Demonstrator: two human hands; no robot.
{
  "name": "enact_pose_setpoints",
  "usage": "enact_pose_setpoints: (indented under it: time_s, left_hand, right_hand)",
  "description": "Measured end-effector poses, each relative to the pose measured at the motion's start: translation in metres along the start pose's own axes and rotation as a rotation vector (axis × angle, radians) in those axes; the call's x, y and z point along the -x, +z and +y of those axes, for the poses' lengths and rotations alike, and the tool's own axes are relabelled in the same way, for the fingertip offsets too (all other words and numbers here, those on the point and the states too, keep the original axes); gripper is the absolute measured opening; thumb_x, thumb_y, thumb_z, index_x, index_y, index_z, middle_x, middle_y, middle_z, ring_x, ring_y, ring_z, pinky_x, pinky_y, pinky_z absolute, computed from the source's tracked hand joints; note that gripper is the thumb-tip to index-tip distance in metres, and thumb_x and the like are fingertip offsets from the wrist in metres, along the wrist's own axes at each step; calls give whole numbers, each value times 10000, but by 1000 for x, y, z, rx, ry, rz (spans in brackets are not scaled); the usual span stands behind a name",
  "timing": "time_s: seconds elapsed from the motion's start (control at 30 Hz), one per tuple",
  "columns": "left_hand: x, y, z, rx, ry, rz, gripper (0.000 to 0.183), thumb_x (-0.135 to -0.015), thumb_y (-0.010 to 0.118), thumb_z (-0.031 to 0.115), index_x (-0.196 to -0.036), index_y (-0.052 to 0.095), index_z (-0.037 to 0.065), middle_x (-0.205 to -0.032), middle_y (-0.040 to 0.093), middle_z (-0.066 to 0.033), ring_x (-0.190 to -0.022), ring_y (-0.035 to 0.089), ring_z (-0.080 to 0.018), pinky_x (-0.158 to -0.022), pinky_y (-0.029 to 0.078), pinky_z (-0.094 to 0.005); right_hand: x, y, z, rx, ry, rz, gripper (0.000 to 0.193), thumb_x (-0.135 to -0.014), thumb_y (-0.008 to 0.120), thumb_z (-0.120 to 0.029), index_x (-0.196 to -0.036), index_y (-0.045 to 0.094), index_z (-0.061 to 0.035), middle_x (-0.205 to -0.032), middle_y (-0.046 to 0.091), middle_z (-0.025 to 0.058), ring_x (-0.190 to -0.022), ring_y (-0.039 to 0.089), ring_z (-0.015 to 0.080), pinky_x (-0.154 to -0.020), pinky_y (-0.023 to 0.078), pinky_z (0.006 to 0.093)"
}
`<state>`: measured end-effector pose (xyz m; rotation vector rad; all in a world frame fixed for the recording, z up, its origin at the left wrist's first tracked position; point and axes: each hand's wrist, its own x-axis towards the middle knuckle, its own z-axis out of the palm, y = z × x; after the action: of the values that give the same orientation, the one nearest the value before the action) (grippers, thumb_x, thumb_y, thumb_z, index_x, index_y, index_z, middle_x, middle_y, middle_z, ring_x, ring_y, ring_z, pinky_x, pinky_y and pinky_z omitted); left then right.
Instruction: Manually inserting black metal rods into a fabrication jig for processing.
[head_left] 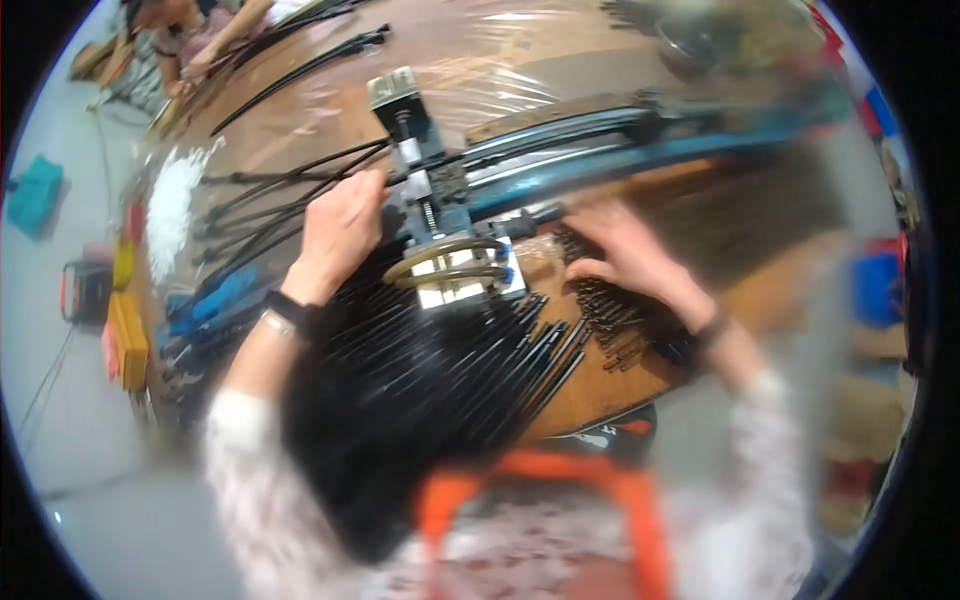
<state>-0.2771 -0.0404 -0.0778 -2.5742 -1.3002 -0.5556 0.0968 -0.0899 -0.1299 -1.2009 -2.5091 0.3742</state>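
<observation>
My left hand [343, 228] is closed at the left side of a metal clamping fixture [428, 185]; whatever its fingers hold is hidden behind them. Long black rods [275, 190] fan out to the left beside it. On the fixture's near end, loops of yellowish hose [450, 262] curve over a bright metal block [447, 290]. My right hand [625, 248] is open, thumb apart from the fingers. Its fingertips are close to a dark cylindrical fitting [545, 213] at the fixture's right; I cannot tell whether they touch. Beneath that hand lies a pile of small dark threaded-looking pieces [610, 310].
A dense bundle of thin black rods [440, 350] spreads over the table's near side. White bits [175, 210] are heaped at the left, near a yellow box [127, 340]. A blue rail [640, 160] runs right. Another person's arm [232, 35] shows at the far left.
</observation>
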Motion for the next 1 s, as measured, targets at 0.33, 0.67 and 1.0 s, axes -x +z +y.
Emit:
enact_pose_setpoints:
  time_s: [0.33,0.67,1.0]
  left_hand:
    - [7,-9,-1,271,-59,13,130,-943,619,170,-1015,594,65,-846,657,-123,-768,655,-341,-638,519,-409]
    - [-5,-5,17,118,-244,-69,177,-958,585,219,-867,529,78,-728,625,-153,-698,629,-384,-575,474,-472]
    - [5,-5,15,56,-268,-96,117,-948,582,197,-913,554,89,-758,631,-159,-723,626,-396,-587,473,-487]
  right_hand:
    - [-9,11,-1,-106,-121,306,309,-800,782,-224,-1013,672,-31,-1012,681,137,-969,625,342,-840,510,420]
    - [-1,1,-13,-209,-72,321,157,-850,738,-165,-939,702,-41,-845,671,100,-798,630,277,-705,480,367]
    - [-34,2,-33,-619,6,226,207,-946,621,-122,-1128,655,-28,-859,678,119,-739,656,228,-679,512,331]
